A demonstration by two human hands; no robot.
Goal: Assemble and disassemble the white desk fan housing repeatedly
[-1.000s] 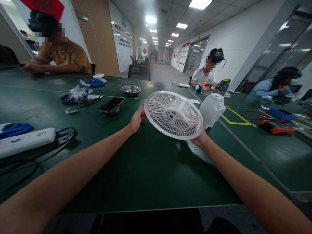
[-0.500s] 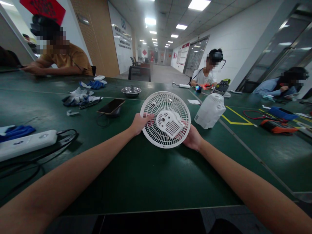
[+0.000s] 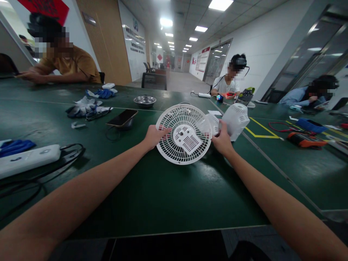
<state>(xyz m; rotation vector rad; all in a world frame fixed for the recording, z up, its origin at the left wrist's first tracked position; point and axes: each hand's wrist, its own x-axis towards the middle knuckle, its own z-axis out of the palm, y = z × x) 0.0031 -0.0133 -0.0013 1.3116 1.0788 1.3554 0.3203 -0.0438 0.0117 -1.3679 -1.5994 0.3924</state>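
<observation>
A round white plastic fan grille (image 3: 187, 159) with a slotted hub is held up over the green table. My left hand (image 3: 154, 137) grips its left edge, thumb over the spokes. At the grille's right edge, my right hand (image 3: 222, 139) is closed on a small white plastic piece (image 3: 212, 123), which partly overlaps the grille. Just behind my right hand stands a white translucent plastic housing (image 3: 236, 121) with slots near its top.
On the green table (image 3: 168, 203) lie a phone (image 3: 123, 117), a metal bowl (image 3: 145, 100), gloves (image 3: 85, 107) and a power strip (image 3: 29, 159) with black cables at left. An orange multimeter (image 3: 306, 140) lies right. Several people sit around the table.
My right hand has moved from behind the grille's lower right out to the right, bringing the small white piece into view beside the rim. My left hand keeps its hold.
</observation>
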